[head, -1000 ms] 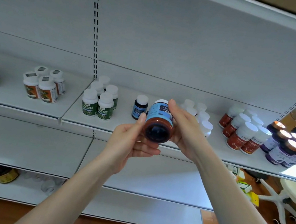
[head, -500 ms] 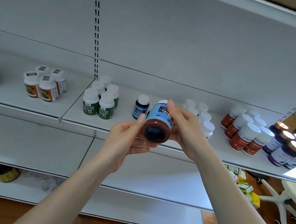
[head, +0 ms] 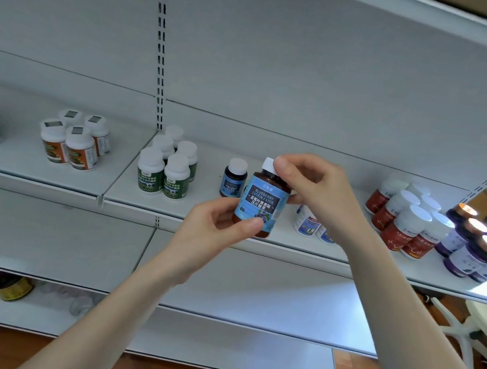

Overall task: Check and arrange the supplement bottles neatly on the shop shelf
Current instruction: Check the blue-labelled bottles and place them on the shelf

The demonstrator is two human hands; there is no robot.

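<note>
left grip holds blue bottle base | right grip seemingly pinches cap

Blueberry lutein ester bottle was held before the shelf's front edge, label toward camera, slightly tilted. Left hand gripped its lower body; right hand pinched the white cap. Behind stood a matching bottle beside green-label bottles. Red-label bottles and purple bottles stood toward the right end.
</note>
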